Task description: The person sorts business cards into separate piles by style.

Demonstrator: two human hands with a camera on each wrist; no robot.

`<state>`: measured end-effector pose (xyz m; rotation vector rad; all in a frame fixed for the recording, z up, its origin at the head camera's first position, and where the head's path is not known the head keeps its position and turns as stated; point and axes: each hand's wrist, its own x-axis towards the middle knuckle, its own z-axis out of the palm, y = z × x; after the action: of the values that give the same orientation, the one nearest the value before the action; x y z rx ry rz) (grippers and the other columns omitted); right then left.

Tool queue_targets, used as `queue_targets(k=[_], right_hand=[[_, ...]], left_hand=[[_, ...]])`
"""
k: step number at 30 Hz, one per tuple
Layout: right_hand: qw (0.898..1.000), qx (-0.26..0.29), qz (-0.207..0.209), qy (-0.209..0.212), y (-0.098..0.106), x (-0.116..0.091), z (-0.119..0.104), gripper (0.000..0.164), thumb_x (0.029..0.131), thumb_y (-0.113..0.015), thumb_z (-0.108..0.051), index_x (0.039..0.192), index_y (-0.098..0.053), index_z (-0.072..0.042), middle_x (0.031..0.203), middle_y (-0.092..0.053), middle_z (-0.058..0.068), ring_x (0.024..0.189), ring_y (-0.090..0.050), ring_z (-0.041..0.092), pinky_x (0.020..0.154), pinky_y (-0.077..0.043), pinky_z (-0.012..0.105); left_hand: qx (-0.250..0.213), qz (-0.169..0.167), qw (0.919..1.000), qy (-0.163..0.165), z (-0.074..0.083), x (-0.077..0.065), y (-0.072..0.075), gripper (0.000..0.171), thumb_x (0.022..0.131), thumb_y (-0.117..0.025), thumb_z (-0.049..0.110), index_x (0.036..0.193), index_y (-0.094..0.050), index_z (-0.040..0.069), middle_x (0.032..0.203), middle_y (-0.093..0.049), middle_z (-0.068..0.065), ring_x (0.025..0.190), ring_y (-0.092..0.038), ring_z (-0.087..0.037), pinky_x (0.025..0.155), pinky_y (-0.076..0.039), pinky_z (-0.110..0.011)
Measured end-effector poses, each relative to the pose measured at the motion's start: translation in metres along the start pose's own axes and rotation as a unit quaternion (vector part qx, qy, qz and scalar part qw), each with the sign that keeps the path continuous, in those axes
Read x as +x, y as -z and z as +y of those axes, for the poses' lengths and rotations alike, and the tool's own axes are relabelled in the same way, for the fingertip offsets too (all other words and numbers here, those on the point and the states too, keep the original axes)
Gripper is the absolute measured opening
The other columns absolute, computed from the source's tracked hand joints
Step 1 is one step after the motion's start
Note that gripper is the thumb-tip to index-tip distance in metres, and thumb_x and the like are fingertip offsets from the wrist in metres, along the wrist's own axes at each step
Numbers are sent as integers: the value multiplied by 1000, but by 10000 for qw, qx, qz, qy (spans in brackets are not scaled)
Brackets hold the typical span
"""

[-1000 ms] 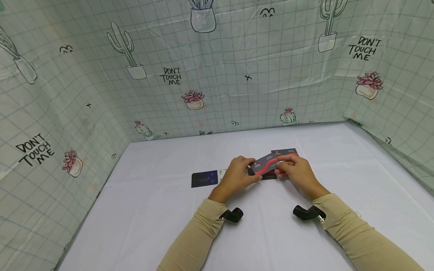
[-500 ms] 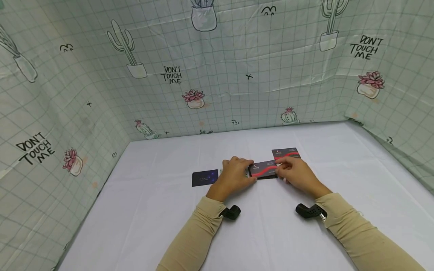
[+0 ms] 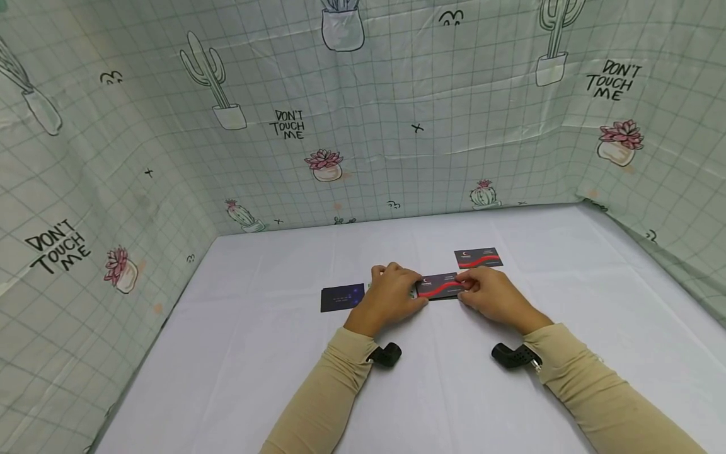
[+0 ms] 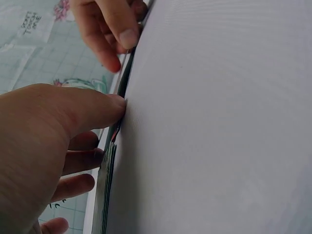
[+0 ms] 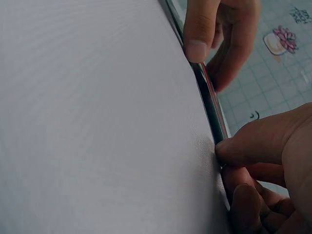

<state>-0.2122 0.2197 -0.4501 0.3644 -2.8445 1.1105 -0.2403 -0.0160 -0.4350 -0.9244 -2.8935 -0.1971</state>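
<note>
A dark grey business card (image 3: 439, 286) with a red wave lies on a low dark stack at the middle of the table. My left hand (image 3: 388, 299) holds its left end, thumb (image 4: 114, 108) on the near edge and fingers toward the far edge. At the right end, my right hand (image 3: 495, 297) pinches the card between thumb (image 5: 226, 150) and fingers. In both wrist views the stack shows only as a thin edge-on line. Another grey card (image 3: 478, 258) with a red wave lies behind the right hand, apart from the stack.
Dark blue cards (image 3: 342, 298) lie left of my left hand. A pile of pale-edged cards (image 4: 105, 187) sits beneath that hand, mostly hidden in the head view. White cloth covers the table (image 3: 255, 353); a printed fabric curtain (image 3: 363, 126) stands at the back and sides.
The upper grey card, held tilted above the stack earlier, has come down level onto it. Both hands have lowered slightly with it, uncovering the card behind.
</note>
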Motion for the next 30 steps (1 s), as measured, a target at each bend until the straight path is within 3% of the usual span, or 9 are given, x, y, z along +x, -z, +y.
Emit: queue_targets(k=[18, 30], right_hand=[[9993, -297, 242, 51, -2, 1, 3, 29, 84, -75, -13, 110, -73, 1, 89, -64, 3, 85, -57, 18, 75, -46, 36], [9995, -287, 110, -55, 0, 2, 0, 31, 84, -75, -14, 111, -72, 2, 90, -65, 4, 84, -59, 19, 75, -48, 37]], left_hand=[[123, -85, 9999, -45, -2, 1, -2, 45, 95, -63, 50, 132, -67, 26, 135, -62, 10, 118, -54, -16, 100, -35, -47], [87, -76, 9999, -80, -3, 1, -2, 44, 96, -63, 49, 132, -67, 26, 137, -60, 10, 118, -54, -16, 101, -34, -49]])
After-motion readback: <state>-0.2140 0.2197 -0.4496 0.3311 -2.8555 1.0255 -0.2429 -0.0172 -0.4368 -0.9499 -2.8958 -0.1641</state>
